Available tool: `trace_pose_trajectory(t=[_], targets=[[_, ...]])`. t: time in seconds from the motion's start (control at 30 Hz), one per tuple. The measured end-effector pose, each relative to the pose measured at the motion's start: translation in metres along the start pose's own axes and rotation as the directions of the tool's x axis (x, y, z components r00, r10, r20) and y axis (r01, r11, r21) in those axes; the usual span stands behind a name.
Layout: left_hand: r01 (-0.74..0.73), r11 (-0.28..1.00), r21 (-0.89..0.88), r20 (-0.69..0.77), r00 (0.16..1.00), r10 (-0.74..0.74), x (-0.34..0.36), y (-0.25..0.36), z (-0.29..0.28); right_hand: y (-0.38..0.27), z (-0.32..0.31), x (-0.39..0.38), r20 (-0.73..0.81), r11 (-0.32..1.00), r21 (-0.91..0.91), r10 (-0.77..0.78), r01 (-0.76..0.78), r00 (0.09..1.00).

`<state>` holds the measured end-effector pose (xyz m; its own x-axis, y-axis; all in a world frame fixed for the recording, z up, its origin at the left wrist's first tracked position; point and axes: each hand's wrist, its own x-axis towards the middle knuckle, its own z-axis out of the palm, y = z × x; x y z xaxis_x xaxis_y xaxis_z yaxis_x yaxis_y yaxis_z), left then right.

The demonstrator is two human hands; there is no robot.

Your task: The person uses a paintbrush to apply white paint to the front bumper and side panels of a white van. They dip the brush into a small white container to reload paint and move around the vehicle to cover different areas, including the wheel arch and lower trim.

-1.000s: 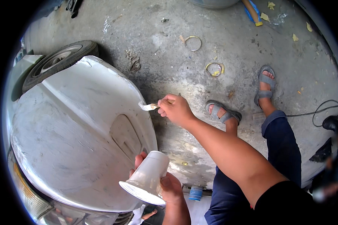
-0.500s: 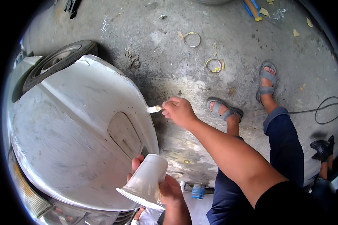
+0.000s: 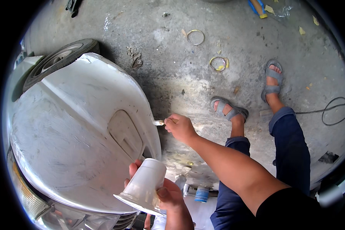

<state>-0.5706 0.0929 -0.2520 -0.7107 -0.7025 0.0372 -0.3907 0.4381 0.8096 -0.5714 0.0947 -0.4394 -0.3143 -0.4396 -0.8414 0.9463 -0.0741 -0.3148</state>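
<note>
My left hand (image 3: 171,197) is wrapped round a white plastic cup (image 3: 145,183), which is tilted with its wide flanged rim toward the lower left; the inside is hidden. My right hand (image 3: 181,128) pinches the short handle of a small brush (image 3: 158,122). The brush's white tip touches or nearly touches the right edge of a white car bumper (image 3: 71,134). Greyish streaks cover the bumper's surface, and an oval-cornered recessed panel (image 3: 125,130) sits close to that edge, above the cup.
A wheel (image 3: 61,61) stands at the bumper's far end, and a headlight (image 3: 30,195) at lower left. Two rings of tape (image 3: 196,37) lie on the concrete floor (image 3: 161,57). Beside my sandalled feet (image 3: 230,109) runs a black cable (image 3: 326,111). A blue-labelled can (image 3: 202,194) stands below.
My right hand and the brush have moved down along the bumper's edge, toward me. The cup has shifted slightly left. Another person's dark shoes at the right are gone from view.
</note>
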Motion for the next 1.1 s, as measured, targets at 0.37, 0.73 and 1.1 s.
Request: trace_pose_trajectory(t=[0.37, 0.73, 1.1], targets=[[-0.014, 1.0, 0.013, 0.012, 1.0, 0.014, -0.013, -0.003, -0.013, 0.031, 0.018, -0.006, -0.117, 0.99, -0.038, -0.137, 0.134, 0.984], [-0.007, 1.0, -0.006, 0.006, 1.0, 0.007, -0.023, -0.009, -0.027, 0.005, 0.022, -0.009, -0.047, 0.977, 0.215, 0.024, -0.014, 0.999], [-0.023, 1.0, 0.002, 0.004, 1.0, 0.023, -0.021, -0.012, -0.032, 0.013, 0.019, 0.005, -0.089, 0.956, 0.286, 0.089, -0.061, 0.992]])
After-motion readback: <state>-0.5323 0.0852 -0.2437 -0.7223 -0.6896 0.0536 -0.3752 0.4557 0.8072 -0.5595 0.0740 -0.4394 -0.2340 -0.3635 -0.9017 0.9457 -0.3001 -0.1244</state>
